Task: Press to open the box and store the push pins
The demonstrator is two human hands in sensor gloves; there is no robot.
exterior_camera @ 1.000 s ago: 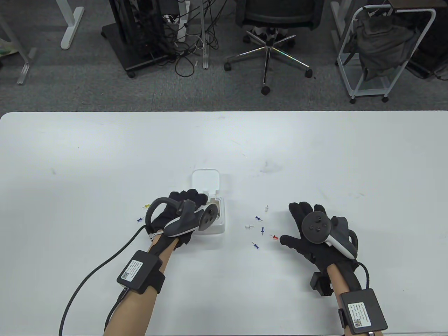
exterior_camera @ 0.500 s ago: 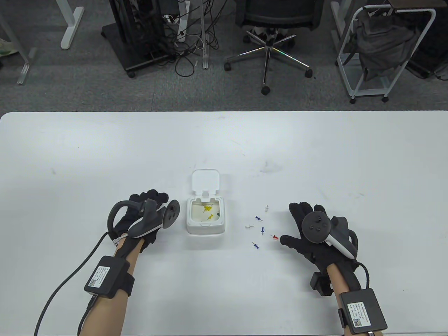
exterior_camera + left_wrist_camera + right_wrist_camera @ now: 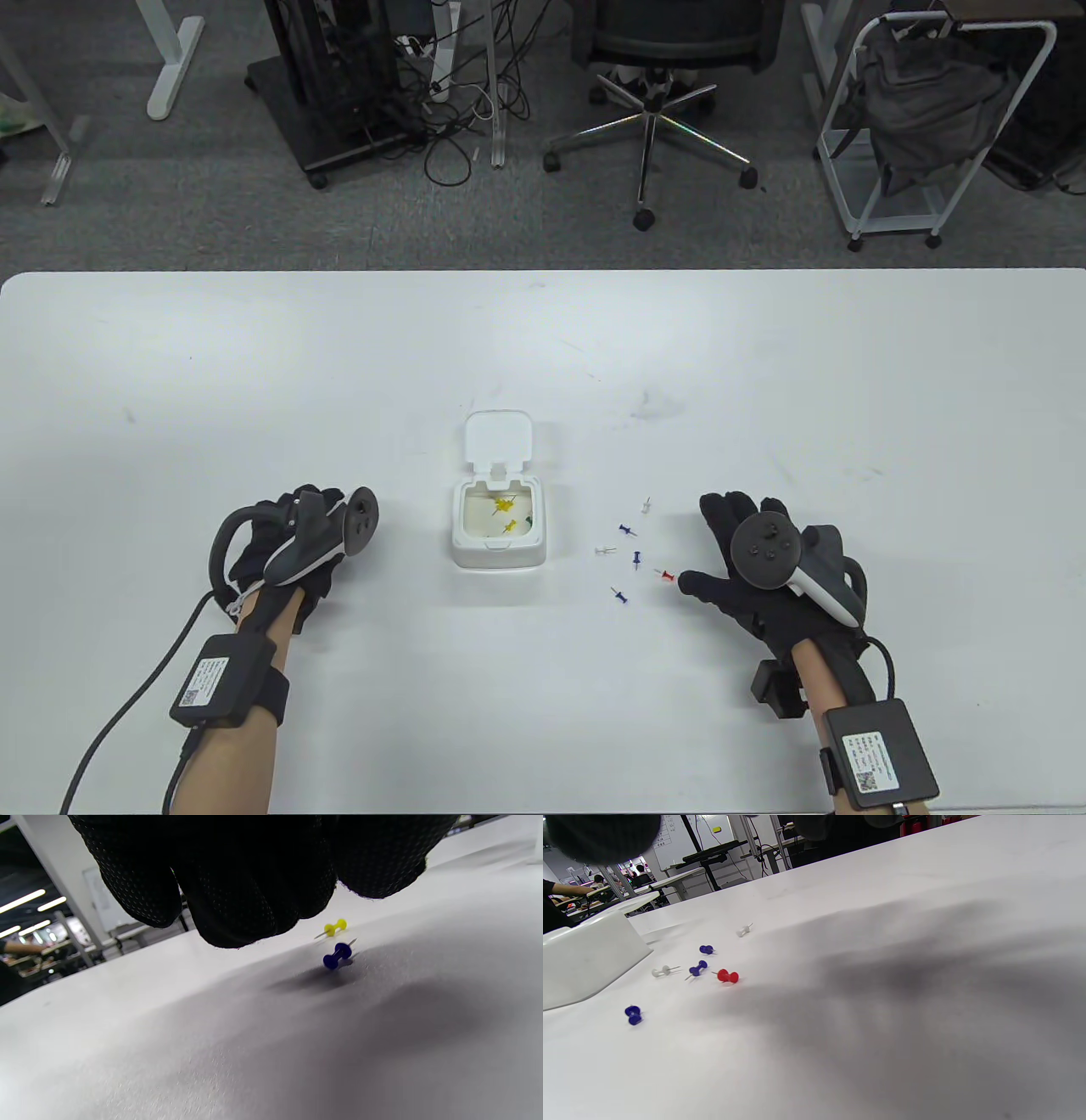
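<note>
While standing open near the middle of the table (image 3: 543, 356): showing as a white box (image 3: 499, 556), with lid (image 3: 500, 437) tipping back on the far side. Holding yellow pins (image 3: 505, 508) inside, beside a green speck too small for telling.

Lying loose on the table right of the box, apart from it: white pins (image 3: 646, 506), blue pins (image 3: 628, 531) and a red pin (image 3: 668, 576), scattering between box and right hand (image 3: 747, 569). Resting on the table with fingers spreading straight and gripping nothing, thumb tip sitting just beside the red pin; contact not telling from above. Appearing again in the right wrist view, with the box wall at the left edge and the red pin lying nearest the camera's side of the cluster.

Sitting left of the box and well apart from it: left hand (image 3: 288, 552), tracker hiding the fingers from above. Hanging loosely curled in the left wrist view: fingers (image 3: 237, 878), gripping nothing seen, hovering just over the table. Lying just beyond these fingertips: a stray yellow pin (image 3: 335, 927) and a stray blue pin (image 3: 337, 955), close together, neither touching the glove.

Standing on the floor beyond the table: a chair (image 3: 649, 51) and a cart (image 3: 857, 127) carrying a grey bag.
</note>
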